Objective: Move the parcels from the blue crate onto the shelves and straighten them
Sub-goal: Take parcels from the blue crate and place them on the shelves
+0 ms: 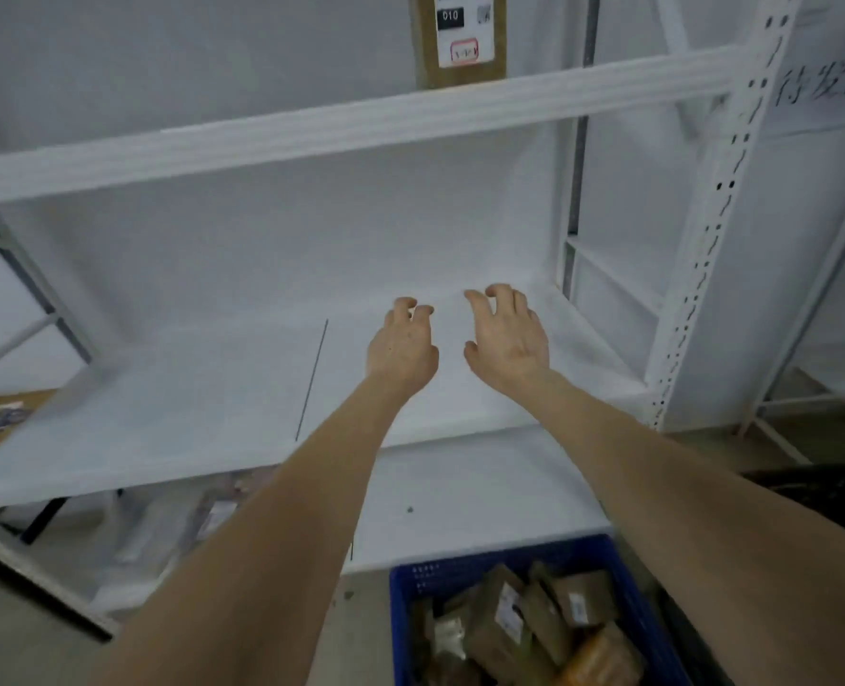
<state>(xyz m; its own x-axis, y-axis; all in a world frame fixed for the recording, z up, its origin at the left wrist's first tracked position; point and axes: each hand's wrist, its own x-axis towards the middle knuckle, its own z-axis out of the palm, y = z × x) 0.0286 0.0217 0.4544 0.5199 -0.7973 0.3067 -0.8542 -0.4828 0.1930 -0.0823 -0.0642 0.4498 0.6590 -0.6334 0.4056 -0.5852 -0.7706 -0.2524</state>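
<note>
Both my arms reach forward over the white middle shelf [188, 418]. My left hand [403, 346] and my right hand [507, 339] hover side by side above its back right part, fingers curled and apart, holding nothing. The blue crate [460, 566] stands on the floor at the bottom right, below my right forearm, with several brown parcels [509, 621] piled in it. One upright brown parcel [460, 37] with a white label stands on the top shelf, above and behind my hands.
A perforated white upright [707, 240] frames the rack on the right. The lower shelf [460, 497] holds pale plastic-wrapped packets [173, 527] at the left. A second rack stands at the far right, and a cardboard surface with items lies at the left edge.
</note>
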